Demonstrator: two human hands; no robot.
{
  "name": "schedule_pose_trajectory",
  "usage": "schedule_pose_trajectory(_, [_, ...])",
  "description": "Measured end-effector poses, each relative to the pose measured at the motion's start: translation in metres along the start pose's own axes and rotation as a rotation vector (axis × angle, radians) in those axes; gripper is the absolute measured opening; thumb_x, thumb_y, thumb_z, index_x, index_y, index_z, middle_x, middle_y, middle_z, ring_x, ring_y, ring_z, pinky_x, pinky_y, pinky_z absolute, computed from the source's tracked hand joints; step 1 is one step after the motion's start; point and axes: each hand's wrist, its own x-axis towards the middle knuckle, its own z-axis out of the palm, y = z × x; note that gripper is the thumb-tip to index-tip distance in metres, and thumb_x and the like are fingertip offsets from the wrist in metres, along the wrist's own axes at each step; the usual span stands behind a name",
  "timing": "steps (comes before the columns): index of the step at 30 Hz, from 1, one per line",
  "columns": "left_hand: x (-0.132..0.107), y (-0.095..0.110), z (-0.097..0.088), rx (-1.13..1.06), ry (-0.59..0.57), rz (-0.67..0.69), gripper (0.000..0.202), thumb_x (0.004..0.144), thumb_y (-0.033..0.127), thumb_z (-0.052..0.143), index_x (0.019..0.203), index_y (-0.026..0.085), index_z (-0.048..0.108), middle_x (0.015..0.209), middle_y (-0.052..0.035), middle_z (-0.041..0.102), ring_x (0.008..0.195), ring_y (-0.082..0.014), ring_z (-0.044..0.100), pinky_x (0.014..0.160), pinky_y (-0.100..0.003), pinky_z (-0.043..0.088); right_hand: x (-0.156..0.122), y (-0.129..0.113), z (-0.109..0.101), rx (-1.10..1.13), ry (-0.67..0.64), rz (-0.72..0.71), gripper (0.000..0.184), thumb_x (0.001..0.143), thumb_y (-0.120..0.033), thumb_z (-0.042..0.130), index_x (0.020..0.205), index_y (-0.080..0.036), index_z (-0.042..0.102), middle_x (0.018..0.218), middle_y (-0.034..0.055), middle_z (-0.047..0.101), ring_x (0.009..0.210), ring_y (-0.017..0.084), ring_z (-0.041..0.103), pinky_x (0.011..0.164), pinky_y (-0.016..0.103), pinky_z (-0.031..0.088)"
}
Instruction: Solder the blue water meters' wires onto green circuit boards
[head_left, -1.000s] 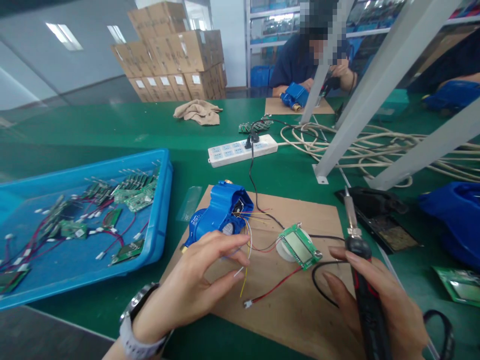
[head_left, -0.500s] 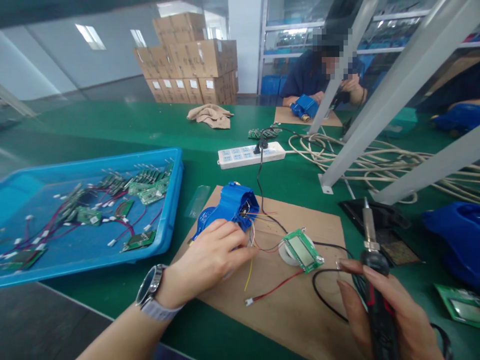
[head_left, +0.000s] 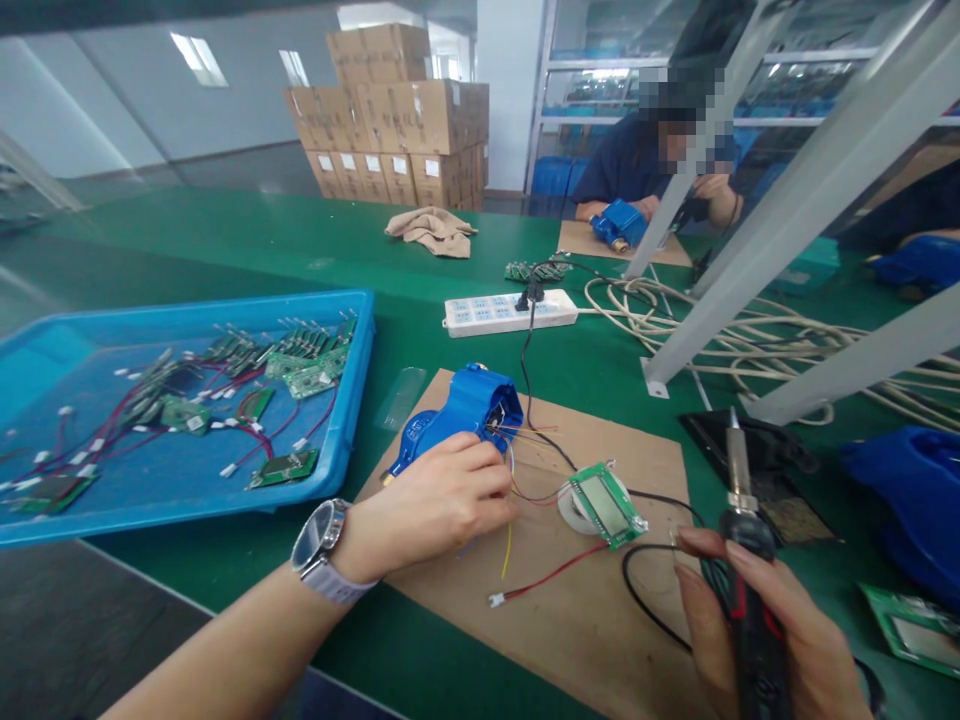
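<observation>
A blue meter housing [head_left: 461, 410] lies on a cardboard sheet [head_left: 570, 620], thin wires coming out of its open end. My left hand [head_left: 450, 495] is beside it, fingers curled closed around some of these thin wires [head_left: 511, 462]; its fingertips are partly hidden. A yellow wire [head_left: 508, 550] hangs out below the fingers. Right of the hand, a green circuit board with a display [head_left: 606, 505] leans on a white round piece [head_left: 574, 510], and its red-black lead ends in a white plug [head_left: 497, 600]. My right hand [head_left: 795, 630] grips a soldering iron [head_left: 742, 520], tip up.
At left stands a blue tray [head_left: 352, 400] of circuit boards with leads. A power strip [head_left: 510, 312], coiled cable [head_left: 645, 310] and grey metal legs [head_left: 720, 290] are beyond the cardboard. More blue housings [head_left: 907, 490] are at right. Across the table a person [head_left: 622, 160] handles a blue housing.
The view has turned slightly left. My left hand has shifted a little, its fingers more curled in beside the housing. My right hand keeps holding the soldering iron tip up.
</observation>
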Motion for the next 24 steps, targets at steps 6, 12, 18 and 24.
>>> schedule_pose_trajectory(6, [0.007,0.001,0.002,-0.112,0.086,-0.04,0.017,0.093,0.017,0.048,0.092,0.022,0.064,0.088,-0.0016,0.065,0.084,-0.0176,0.053,0.076,-0.033,0.039,-0.002,0.0,-0.001,0.017,0.005,0.027,0.026,0.082,-0.017,0.063,0.107,-0.02,0.056,0.088,0.0014,0.07,0.077,0.014,0.069,0.068,0.026,0.055])
schedule_pose_trajectory(12, [0.023,0.014,0.003,-0.444,0.224,-0.206,0.011,0.092,0.021,0.053,0.092,0.019,0.064,0.093,-0.0002,0.07,0.095,-0.0152,0.061,0.086,-0.032,0.041,-0.004,-0.003,0.0,0.035,0.027,0.05,0.038,0.079,-0.011,0.065,0.114,-0.021,0.054,0.092,0.0014,0.07,0.081,0.016,0.069,0.068,0.028,0.057])
schedule_pose_trajectory(18, [0.035,0.031,0.014,-0.545,0.349,-0.418,0.008,0.088,0.017,0.057,0.086,0.02,0.063,0.081,0.0021,0.068,0.08,-0.0137,0.06,0.078,-0.031,0.04,-0.006,-0.005,-0.006,-0.007,0.001,0.071,0.037,0.085,-0.018,0.058,0.121,-0.021,0.051,0.092,0.0031,0.069,0.085,0.016,0.068,0.076,0.027,0.055])
schedule_pose_trajectory(24, [0.042,0.042,0.027,-0.415,0.435,-0.495,0.008,0.086,0.018,0.057,0.08,0.018,0.061,0.074,-0.0005,0.062,0.076,-0.0159,0.054,0.075,-0.033,0.038,-0.016,-0.002,-0.006,-0.001,-0.004,0.128,0.036,0.091,-0.039,0.05,0.124,-0.026,0.051,0.085,0.004,0.069,0.08,0.021,0.069,0.07,0.033,0.057])
